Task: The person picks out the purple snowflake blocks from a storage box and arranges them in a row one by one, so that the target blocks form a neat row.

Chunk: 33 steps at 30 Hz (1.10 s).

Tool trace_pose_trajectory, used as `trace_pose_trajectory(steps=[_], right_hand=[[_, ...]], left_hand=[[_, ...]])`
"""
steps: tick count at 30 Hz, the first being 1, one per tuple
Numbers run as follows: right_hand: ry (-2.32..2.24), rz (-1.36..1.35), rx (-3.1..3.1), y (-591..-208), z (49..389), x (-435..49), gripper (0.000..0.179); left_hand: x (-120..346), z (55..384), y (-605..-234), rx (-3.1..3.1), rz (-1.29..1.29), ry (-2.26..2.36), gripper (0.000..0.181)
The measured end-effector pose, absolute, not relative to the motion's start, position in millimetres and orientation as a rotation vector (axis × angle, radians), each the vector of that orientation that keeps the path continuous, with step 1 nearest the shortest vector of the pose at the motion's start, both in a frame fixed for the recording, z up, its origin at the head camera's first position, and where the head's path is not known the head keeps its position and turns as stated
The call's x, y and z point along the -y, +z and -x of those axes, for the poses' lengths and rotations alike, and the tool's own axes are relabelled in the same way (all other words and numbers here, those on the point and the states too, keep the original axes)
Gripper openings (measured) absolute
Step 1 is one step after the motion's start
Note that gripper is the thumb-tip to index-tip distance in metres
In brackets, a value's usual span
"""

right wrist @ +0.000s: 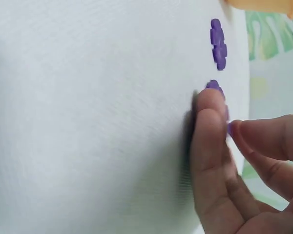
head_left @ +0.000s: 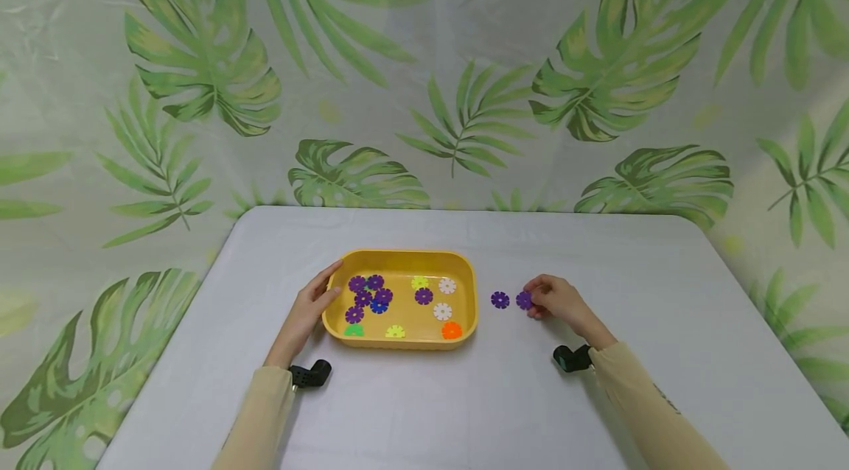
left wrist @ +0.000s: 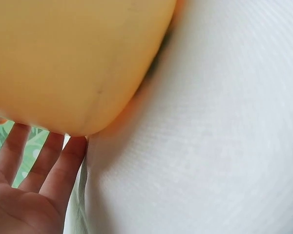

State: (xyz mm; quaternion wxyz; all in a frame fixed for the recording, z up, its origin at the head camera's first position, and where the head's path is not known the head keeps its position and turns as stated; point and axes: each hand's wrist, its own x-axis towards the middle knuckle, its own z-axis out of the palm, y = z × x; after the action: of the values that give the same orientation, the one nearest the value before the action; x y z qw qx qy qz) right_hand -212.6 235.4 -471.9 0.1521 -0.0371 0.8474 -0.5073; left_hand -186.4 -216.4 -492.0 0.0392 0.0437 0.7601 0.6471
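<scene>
A yellow tray (head_left: 404, 343) holds several notched plastic snowflake discs in purple, blue, green, yellow, white and orange. My left hand (head_left: 309, 313) rests against its left end. In the left wrist view, the fingers (left wrist: 58, 168) extend fairly straight to the tray wall (left wrist: 73, 63), their tips partly hidden. Right of the tray, my right hand (head_left: 556, 300) pinches a purple snowflake disc (head_left: 523, 300) between thumb and fingers, at or just above the table. Another purple snowflake disc (head_left: 500, 300) lies flat between that hand and the tray; the right wrist view shows it edge-on (right wrist: 218, 45).
A white cloth covers the table (head_left: 424, 411). Behind it hangs a leaf-patterned curtain (head_left: 424, 87). Inside the tray, purple discs (head_left: 362, 298) cluster at the left, while white discs (head_left: 442, 311) and an orange disc (head_left: 452, 331) lie to the right.
</scene>
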Motion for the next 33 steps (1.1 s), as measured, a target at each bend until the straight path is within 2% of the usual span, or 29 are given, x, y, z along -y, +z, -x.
trace_pose_trajectory(steps=[8,17,25,33], right_hand=[[-1.529,0.202,-2.443,-446,213,-214,0.026],[-1.625,0.372,-2.090,-412,221,-148,0.039],[-1.521,0.377,-2.011,-414,234,-97,0.039],[-1.377,0.230,-2.079,-428,243,-70,0.031]], left_hand=[[214,182,-482,-2.310,-0.130,1.996,0.048],[208,174,-464,-2.316,-0.113,1.967,0.049],[209,176,-466,-2.302,-0.110,1.976,0.049],[211,176,-467,-2.295,-0.121,1.977,0.049]])
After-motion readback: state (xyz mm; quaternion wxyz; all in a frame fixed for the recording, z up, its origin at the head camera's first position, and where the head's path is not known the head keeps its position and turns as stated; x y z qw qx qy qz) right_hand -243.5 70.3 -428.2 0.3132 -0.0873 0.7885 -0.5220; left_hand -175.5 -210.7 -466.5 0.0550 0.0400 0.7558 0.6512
